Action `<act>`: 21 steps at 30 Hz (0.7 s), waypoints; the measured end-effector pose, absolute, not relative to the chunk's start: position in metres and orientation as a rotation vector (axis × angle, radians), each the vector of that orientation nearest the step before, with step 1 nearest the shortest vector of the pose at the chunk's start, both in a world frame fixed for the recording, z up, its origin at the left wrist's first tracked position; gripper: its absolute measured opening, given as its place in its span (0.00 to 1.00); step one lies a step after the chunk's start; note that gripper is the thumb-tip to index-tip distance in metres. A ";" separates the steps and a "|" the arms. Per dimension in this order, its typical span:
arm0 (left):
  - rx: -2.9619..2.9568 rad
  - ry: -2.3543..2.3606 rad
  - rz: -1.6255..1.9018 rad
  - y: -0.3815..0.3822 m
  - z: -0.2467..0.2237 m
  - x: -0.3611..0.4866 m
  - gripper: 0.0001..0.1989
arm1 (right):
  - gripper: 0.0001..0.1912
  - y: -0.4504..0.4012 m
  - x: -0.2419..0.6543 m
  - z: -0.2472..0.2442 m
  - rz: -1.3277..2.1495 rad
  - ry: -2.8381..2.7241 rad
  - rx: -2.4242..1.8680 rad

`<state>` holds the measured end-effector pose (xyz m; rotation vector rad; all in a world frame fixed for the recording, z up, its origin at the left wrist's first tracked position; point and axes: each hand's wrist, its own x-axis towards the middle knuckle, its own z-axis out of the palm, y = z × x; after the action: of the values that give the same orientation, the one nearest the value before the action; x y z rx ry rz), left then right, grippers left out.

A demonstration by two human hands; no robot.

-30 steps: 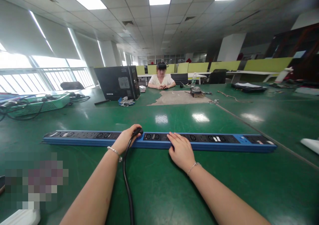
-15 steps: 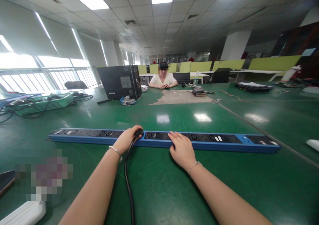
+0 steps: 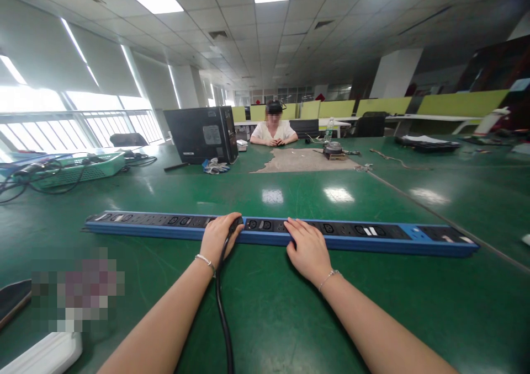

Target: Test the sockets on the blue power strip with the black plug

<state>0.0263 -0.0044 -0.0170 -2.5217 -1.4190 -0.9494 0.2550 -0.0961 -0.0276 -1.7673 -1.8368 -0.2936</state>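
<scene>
A long blue power strip (image 3: 265, 238) with black sockets lies across the green table. My left hand (image 3: 218, 239) is closed around a black plug (image 3: 237, 223) at the strip's middle, against its top face. How deep the plug sits in a socket is hidden by the fingers. From it a black power cord (image 3: 221, 297) runs down towards me past the wrist. To the right, my right hand (image 3: 308, 247) rests on the strip with fingers stretched over the sockets and the thumb at its near side; it holds nothing.
Beyond the strip stand a black computer case (image 3: 199, 134), a pair of gloves (image 3: 215, 166) and a green basket (image 3: 83, 170) of cables. A person (image 3: 274, 128) sits across the table. A white object (image 3: 45, 354) lies at the lower left, and a bottle (image 3: 329, 129) stands at the back.
My left hand has turned slightly, its wrist shifting right and lower, with the plug still at the strip. The right hand stays on the strip. The whole view has shifted a little.
</scene>
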 end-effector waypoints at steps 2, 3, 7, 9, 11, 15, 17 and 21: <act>-2.496 -1.421 -1.002 -0.003 -0.023 0.029 0.15 | 0.24 -0.096 0.256 -0.028 -0.301 -1.839 -1.767; -2.498 -1.409 -1.030 -0.002 -0.025 0.031 0.15 | 0.24 -0.096 0.256 -0.029 -0.303 -1.840 -1.769; -2.466 -1.409 -1.267 -0.002 -0.019 0.030 0.15 | 0.24 -0.096 0.256 -0.029 -0.299 -1.849 -1.774; -2.301 -1.516 -1.512 -0.002 -0.008 0.022 0.16 | 0.24 -0.096 0.256 -0.029 -0.299 -1.852 -1.774; -2.085 -1.641 -1.682 0.001 0.002 0.007 0.17 | 0.24 -0.096 0.255 -0.028 -0.297 -1.852 -1.774; -2.043 -1.829 -1.598 0.018 0.004 -0.038 0.17 | 0.24 -0.096 0.256 -0.028 -0.297 -1.849 -1.772; -1.991 -1.931 -1.558 0.027 -0.003 -0.058 0.17 | 0.24 -0.096 0.256 -0.029 -0.305 -1.848 -1.772; -2.097 -1.926 -1.489 0.038 -0.015 -0.077 0.17 | 0.24 -0.097 0.257 -0.029 -0.327 -1.855 -1.760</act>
<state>-0.0767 0.0377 -0.0147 -2.0967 -1.9255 -1.4889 0.2567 -0.0967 -0.0291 -1.7595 -1.8547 -0.3273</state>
